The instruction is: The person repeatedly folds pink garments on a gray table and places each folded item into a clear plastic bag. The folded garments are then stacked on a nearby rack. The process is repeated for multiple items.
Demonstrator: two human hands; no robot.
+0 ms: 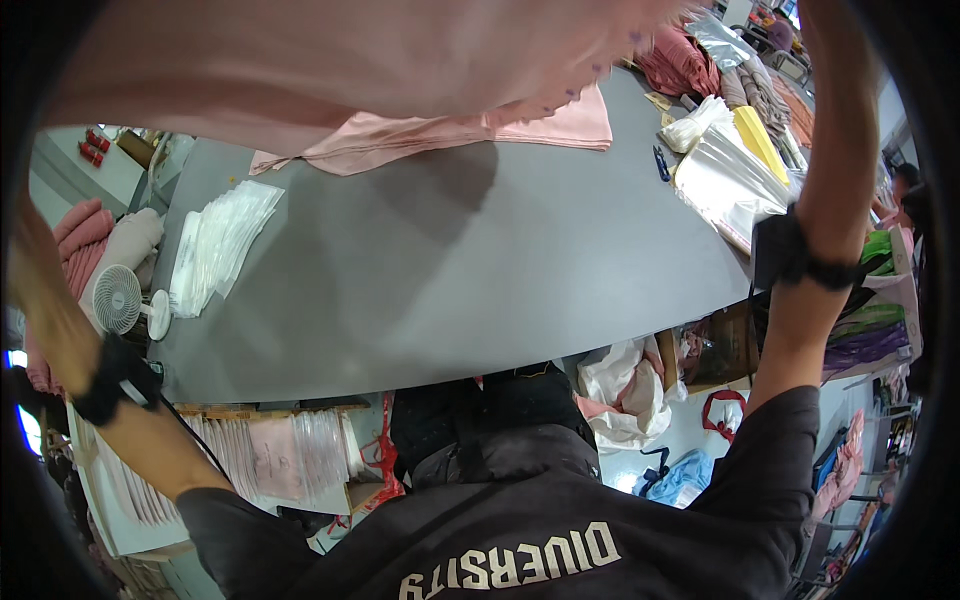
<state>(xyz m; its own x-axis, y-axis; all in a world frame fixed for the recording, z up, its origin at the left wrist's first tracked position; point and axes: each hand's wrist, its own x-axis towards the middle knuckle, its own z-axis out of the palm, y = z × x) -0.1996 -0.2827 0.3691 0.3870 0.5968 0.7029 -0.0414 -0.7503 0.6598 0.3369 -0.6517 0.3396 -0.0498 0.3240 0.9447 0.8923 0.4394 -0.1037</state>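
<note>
Both my hands are out of view; my forearms, each with a black strap, reach up past the left and right rims. A large pink cloth (322, 60) is raised across the top of the view, blurred along its right edge. Small dark spots show along that edge. Beneath it, a second piece of pink fabric (420, 139) lies flat and partly folded on the grey table (420, 285). How the raised cloth is held cannot be seen.
Clear plastic bags (225, 240) lie fanned on the table's left, near a small white fan (118, 298). On the right are thread snips (661, 163), plastic sleeves (731, 180) and folded textiles (679, 64). Under the front edge stand a box of packed bags (277, 457) and a white sack (626, 397).
</note>
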